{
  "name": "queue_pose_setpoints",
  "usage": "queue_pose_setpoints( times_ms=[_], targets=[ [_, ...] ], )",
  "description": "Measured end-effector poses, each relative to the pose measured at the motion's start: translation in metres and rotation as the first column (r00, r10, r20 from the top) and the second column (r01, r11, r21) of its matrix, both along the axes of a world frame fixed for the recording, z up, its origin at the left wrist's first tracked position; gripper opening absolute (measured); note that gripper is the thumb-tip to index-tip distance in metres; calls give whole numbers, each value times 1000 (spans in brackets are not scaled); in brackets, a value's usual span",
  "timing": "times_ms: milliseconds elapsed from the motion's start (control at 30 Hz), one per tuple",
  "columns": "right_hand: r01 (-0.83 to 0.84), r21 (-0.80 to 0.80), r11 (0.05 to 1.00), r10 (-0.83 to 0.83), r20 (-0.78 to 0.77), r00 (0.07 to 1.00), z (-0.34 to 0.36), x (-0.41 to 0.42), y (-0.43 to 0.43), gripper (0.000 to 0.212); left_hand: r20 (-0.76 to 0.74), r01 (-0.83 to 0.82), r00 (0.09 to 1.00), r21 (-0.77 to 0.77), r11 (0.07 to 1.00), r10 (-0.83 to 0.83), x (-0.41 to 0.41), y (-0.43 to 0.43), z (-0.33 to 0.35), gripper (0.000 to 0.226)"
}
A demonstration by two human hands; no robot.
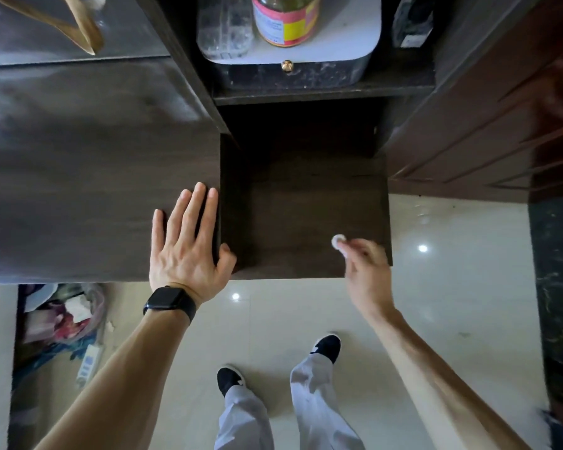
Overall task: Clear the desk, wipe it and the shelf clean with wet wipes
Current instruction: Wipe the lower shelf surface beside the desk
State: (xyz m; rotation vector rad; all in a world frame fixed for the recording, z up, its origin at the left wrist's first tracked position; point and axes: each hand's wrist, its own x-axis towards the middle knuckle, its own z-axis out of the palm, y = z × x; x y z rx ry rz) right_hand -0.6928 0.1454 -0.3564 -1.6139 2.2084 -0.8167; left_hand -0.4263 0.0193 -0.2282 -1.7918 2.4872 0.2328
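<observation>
A: What is the largest thing under the hands?
B: The dark desk (78, 190). The left hand (189, 245) lies flat on it, fingers straight and close together, thumb hanging over the desk's right edge.
A: And to the right of that hand?
B: The lower shelf (306, 206), between the two hands. Beyond it, farther from the hands, a jar (285, 19) stands on a higher level.
A: The right hand?
B: The right hand (364, 271) is over the shelf's near right corner, its fingertips pinching a small white wad (338, 241). It is too blurred to tell whether the wad touches the board.
</observation>
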Motion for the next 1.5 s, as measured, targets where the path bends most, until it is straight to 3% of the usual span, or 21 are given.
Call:
queue_pose_setpoints(
  times_ms=[100,267,400,600,733,867,967,1067,1133,1233,1333,1400,1433,1500],
  targets=[
    [330,22,944,-327,-88,941,-3,-48,0,32,-4,2,1000,7,1000,-2,2,1,-1,84],
    [453,39,890,-451,-51,891,-21,-25,10,48,0,16,1000,16,1000,-16,5,0,-4,84],
    [411,-28,911,-410,-164,897,-21,-23,20,56,-15,28,999,1,1000,-28,7,1,-6,83],
    [377,-28,926,-374,-222,901,-23,38,21,47,-76,58,995,4,998,-58,13,3,-10,80],
    [460,-29,888,-460,-117,880,-14,119,7,39,-147,131,981,49,990,-122,24,-3,-7,71],
    [475,-29,880,-475,-19,880,-4,178,-1,31,-313,333,903,83,939,-293,66,-12,10,62],
    [474,22,880,-475,56,878,-3,210,-7,32,-215,365,908,-11,931,-359,128,-25,8,63],
    [449,-17,893,-448,57,892,-6,251,-12,30,-68,274,960,15,962,-273,176,-34,-5,62],
    [577,-2,817,-570,157,807,-7,276,-21,28,-43,277,960,28,961,-275,186,-34,-12,61],
    [783,41,621,-758,284,587,-9,302,-39,21,-44,303,952,21,953,-302,183,-34,-16,58],
    [865,75,497,-820,367,439,-11,322,-52,19,-40,297,954,12,955,-296,183,-35,-19,59],
    [835,84,544,-795,371,480,-11,340,-54,19,-38,303,952,-1,953,-303,183,-35,-20,59],
    [756,103,647,-734,353,580,-11,350,-51,19,-36,306,951,-6,952,-306,182,-36,-20,59],
    [409,262,874,-479,324,816,-10,368,-43,21,-26,311,950,-8,950,-311,181,-37,-19,59]
  ],
)
